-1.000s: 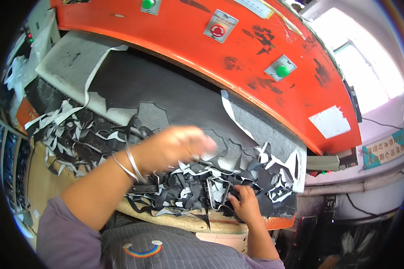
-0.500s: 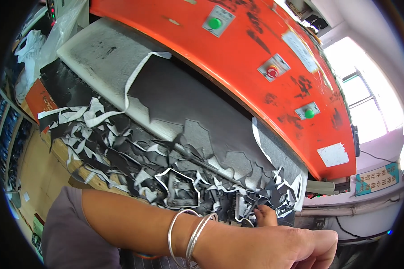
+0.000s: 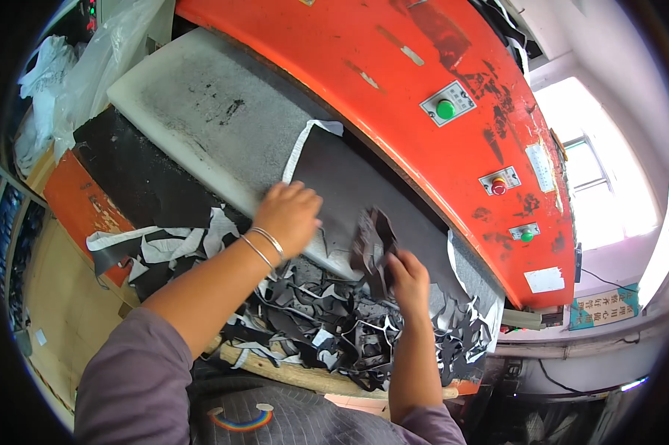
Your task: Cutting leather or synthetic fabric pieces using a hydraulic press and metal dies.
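A dark brown sheet with a white left edge (image 3: 316, 152) lies on the grey press bed. Over its left part is my left hand (image 3: 286, 219), wearing bangles; its fingers are blurred and I cannot tell whether they touch the sheet. My right hand (image 3: 410, 285) is closed on the near side of a dark, wavy-edged cutting die (image 3: 375, 245), tilted above the sheet's front edge. Motion smears the die's outline. Below both hands, black and white scrap strips (image 3: 297, 311) are heaped along the bed's front, with another die (image 3: 368, 345) among them.
The orange press beam (image 3: 394, 104) spans the far side, carrying green buttons (image 3: 445, 110) and a red button (image 3: 499, 185). Plastic bags (image 3: 49, 81) hang at the far left. A wooden rail (image 3: 297, 371) runs in front of the scraps.
My left arm has swung from the lower right up to the sheet's left part. My right hand has lifted the die out of the scraps. The view has shifted.
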